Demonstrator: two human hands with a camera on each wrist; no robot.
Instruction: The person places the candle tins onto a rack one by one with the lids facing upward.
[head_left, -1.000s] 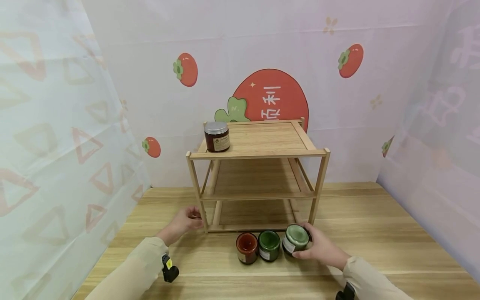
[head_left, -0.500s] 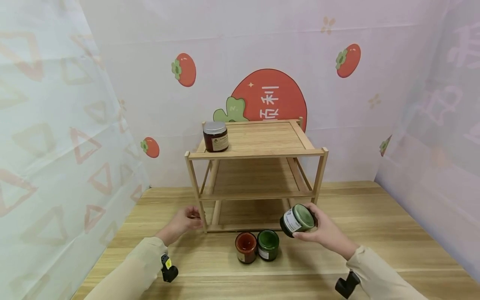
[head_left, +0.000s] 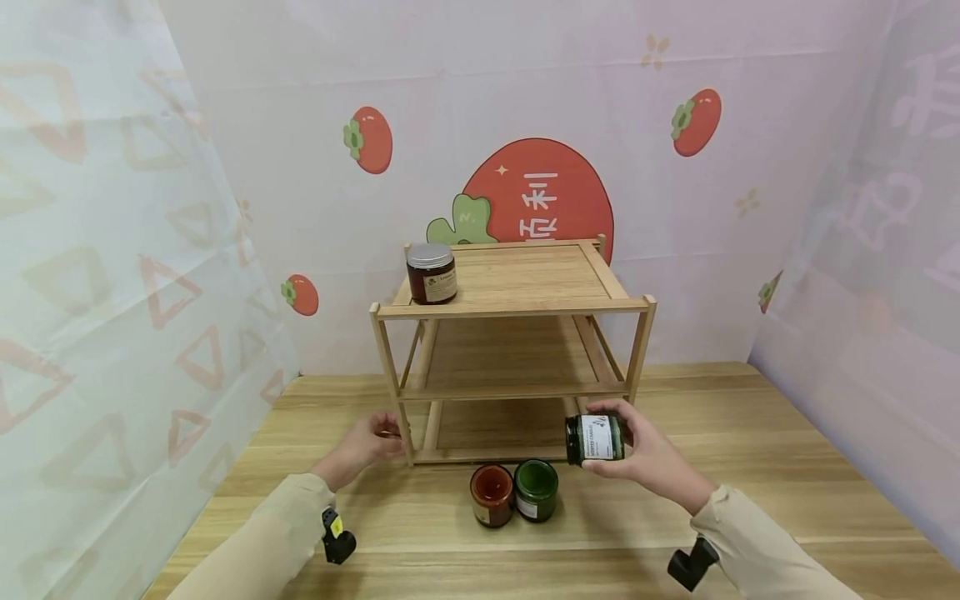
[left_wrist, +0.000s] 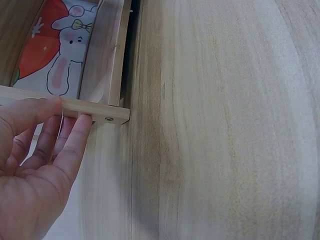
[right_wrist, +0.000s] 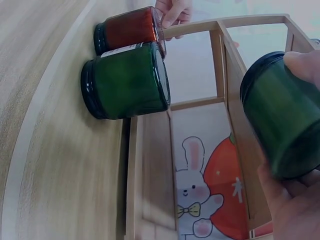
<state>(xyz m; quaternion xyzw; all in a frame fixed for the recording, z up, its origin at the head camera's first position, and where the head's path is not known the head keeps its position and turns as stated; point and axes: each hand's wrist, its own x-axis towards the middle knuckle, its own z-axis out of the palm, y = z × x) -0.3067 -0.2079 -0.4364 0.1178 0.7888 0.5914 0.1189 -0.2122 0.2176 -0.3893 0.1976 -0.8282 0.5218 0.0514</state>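
Note:
My right hand (head_left: 654,457) grips a green glass jar (head_left: 597,437) with a white label. That jar lies sideways in the air before the right front of a wooden shelf rack (head_left: 532,271), its dark end toward the left. My left hand (head_left: 366,450) pinches the rack's left front leg near the bottom; in the left wrist view the thumb and fingertips touch the wooden post (left_wrist: 95,110). On the table just ahead of the rack stand a red jar (head_left: 492,497) and another green jar (head_left: 537,492), side by side, dark ends down.
A dark brown jar (head_left: 432,279) with a silver lid stands on the rack's top board at the left. Two lower boards lie beneath it. Printed cloth (head_left: 300,150) hangs behind and along both sides of the wooden table (head_left: 750,467).
My right hand has lifted the green jar off the table, up beside the rack, and turned it from upright onto its side. My left hand stays on the rack's leg.

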